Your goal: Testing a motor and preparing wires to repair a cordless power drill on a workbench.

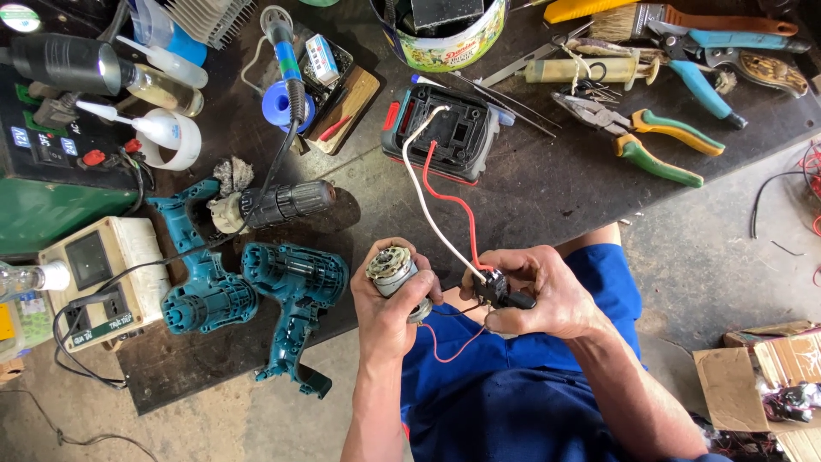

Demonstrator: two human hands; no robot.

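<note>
Gripping tight with both hands here: left hand (pixel 389 299) is wrapping around a small grey motor (pixel 391 269), fingers fully closed on it, and right hand (pixel 534 295) is pinching a black switch (pixel 499 291) between thumb and fingers, just right of the motor. Red wire (pixel 449 201) and white wire (pixel 419 184) are running from the switch up to the black battery pack (pixel 440 133), sitting on the bench beyond the motor. Left of the motor, two teal drill shells (pixel 256 287) are lying open, with the chuck and gearbox (pixel 274 205) above them. Further left, a cream box with a green label strip (pixel 98 274) is sitting. Beyond the battery, a round tin with a green-and-yellow label (pixel 445 43) is standing, and green-handled pliers (pixel 650 137) are lying to its right.
</note>
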